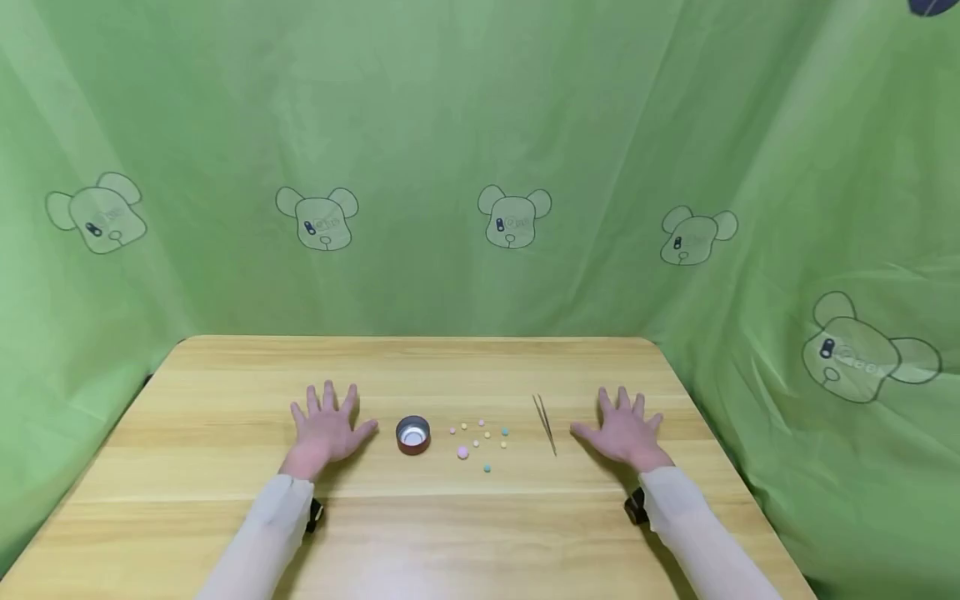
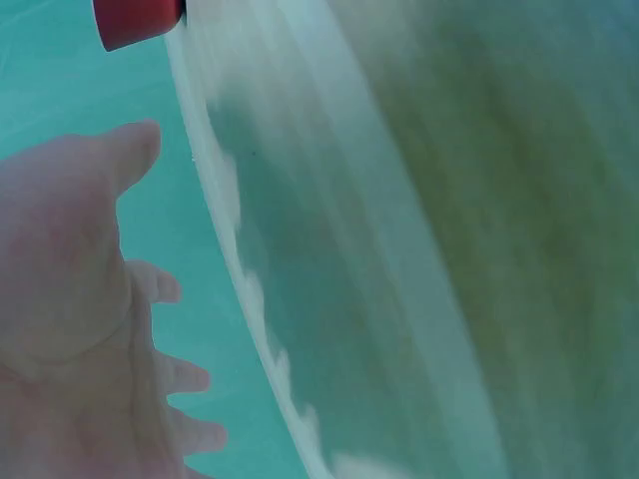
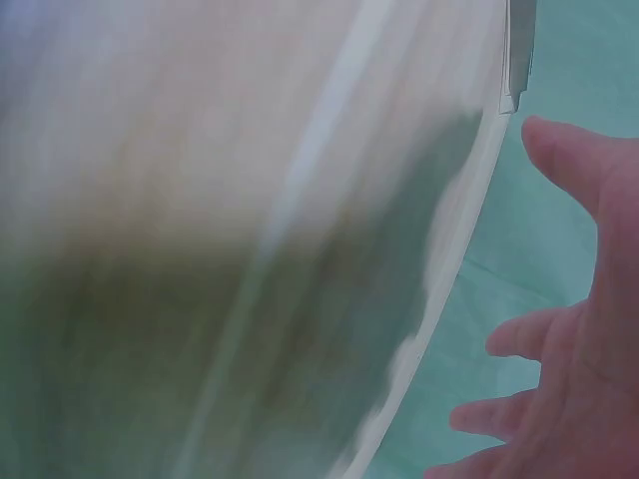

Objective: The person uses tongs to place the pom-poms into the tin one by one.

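A small round red cap (image 1: 413, 435) with a shiny metal inside sat mouth-up on the wooden table (image 1: 225, 392); thin metal tweezers (image 1: 545, 423) lay further right, with tiny coloured beads (image 1: 480, 440) scattered between them. Your left hand (image 1: 326, 427) lay flat, palm down, fingers spread and holding nothing, its thumb just beside the cap. Your right hand (image 1: 625, 432) lay likewise, splayed and empty, its thumb near the tweezers without touching them.
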{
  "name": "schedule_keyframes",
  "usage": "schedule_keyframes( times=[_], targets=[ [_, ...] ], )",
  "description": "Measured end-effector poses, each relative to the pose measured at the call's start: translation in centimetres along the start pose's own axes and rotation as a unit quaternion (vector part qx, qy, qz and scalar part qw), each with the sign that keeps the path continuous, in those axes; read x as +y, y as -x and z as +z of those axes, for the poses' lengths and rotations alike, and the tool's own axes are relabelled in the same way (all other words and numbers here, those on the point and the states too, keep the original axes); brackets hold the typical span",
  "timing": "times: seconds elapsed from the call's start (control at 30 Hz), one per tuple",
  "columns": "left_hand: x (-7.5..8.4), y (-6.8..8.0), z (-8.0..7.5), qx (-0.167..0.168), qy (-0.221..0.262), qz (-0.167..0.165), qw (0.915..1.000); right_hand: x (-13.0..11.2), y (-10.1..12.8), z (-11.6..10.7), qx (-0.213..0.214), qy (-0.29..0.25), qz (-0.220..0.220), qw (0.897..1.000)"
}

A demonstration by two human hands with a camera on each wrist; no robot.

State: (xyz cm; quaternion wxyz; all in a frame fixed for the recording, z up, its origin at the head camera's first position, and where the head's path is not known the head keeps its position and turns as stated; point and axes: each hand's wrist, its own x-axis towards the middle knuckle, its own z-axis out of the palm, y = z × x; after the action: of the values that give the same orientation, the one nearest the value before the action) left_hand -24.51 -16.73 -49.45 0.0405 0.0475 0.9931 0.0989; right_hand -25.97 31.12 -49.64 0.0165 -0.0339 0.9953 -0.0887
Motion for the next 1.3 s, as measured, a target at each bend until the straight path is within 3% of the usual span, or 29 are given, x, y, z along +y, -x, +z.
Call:
schedule_keyframes(
  times=[0.17,0.33,0.43,0.83,1.1,1.3],
  targets=[
    [0.4,0.0,-0.5,0.003,0.072,0.044,0.9964,-0.3,-0.2,-0.2,-0.001,-0.002,-0.003,1.000],
    [1.8,-0.1,-1.0,-0.031,0.183,0.107,0.9768,-0.5,-0.3,-0.4,-0.003,-0.003,-0.011,1.000],
    [2.8,-0.1,-1.0,-0.054,0.205,0.133,0.9681,-0.6,-0.4,-0.5,-0.002,-0.002,-0.017,1.000],
    [4.1,-0.1,0.1,-0.091,0.207,0.165,0.9601,-1.2,-0.4,-0.6,-0.007,-0.012,-0.036,0.999],
    [4.8,-0.3,0.5,-0.077,0.194,0.203,0.9566,-1.5,-0.2,-0.8,-0.002,-0.044,-0.060,0.997],
    [4.8,-0.7,0.9,-0.072,0.195,0.203,0.9570,-2.2,-0.3,-0.9,-0.026,-0.092,-0.071,0.993]
  ],
)
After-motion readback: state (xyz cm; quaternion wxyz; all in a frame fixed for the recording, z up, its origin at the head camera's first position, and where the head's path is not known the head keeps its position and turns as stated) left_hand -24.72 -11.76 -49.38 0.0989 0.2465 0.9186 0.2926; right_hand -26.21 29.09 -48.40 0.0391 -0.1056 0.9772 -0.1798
